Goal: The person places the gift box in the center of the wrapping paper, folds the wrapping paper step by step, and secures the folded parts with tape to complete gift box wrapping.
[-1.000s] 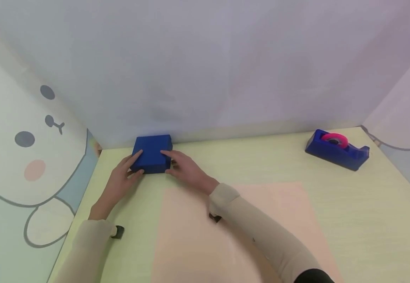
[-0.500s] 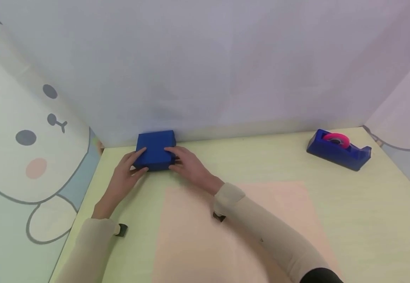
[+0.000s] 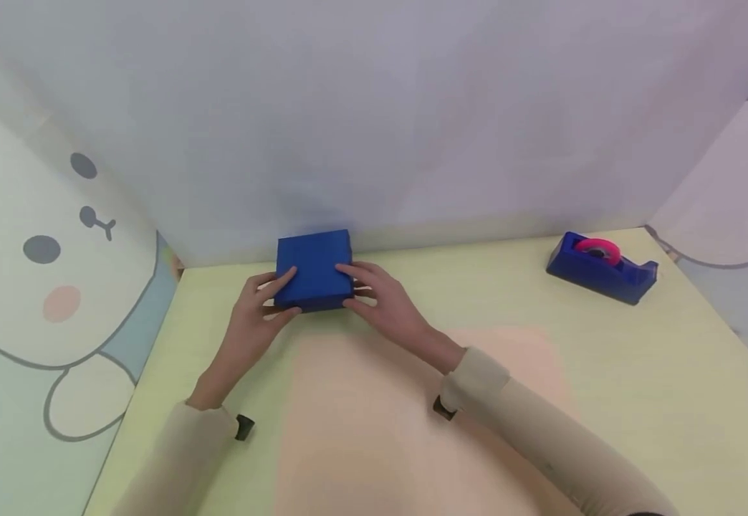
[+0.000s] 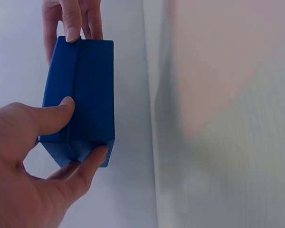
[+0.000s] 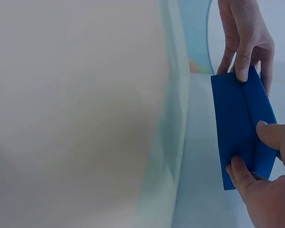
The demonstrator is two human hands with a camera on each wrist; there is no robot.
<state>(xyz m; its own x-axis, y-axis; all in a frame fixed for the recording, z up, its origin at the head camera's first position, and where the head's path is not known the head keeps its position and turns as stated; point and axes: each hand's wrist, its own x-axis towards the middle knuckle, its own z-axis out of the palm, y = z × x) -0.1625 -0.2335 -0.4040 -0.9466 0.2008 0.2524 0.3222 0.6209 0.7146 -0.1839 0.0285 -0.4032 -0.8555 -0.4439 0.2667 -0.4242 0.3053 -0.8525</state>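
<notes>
A square blue lidded box [image 3: 314, 265] is held between both hands near the back of the table, with a seam along its side. My left hand [image 3: 254, 315] grips its left end, index finger over the top edge and thumb at the front. On the opposite end, my right hand [image 3: 390, 304] holds it in the same way. The left wrist view shows the thumb and fingers pressed to the near end of the box [image 4: 92, 90]. From the right wrist, the box [image 5: 237, 123] appears with my right thumb and fingers around its near end.
A blue tape dispenser [image 3: 600, 269] with a pink roll stands at the back right. A pale pink sheet [image 3: 348, 430] lies on the yellowish table [image 3: 658, 401] under the forearms. Behind the box rises a pale backdrop [image 3: 413, 129], and a cartoon-printed panel [image 3: 13, 301] borders the left.
Both hands have carried the blue box to the right along the back of the table, and its gap from the left edge has grown. The tape dispenser stays in place on the table.
</notes>
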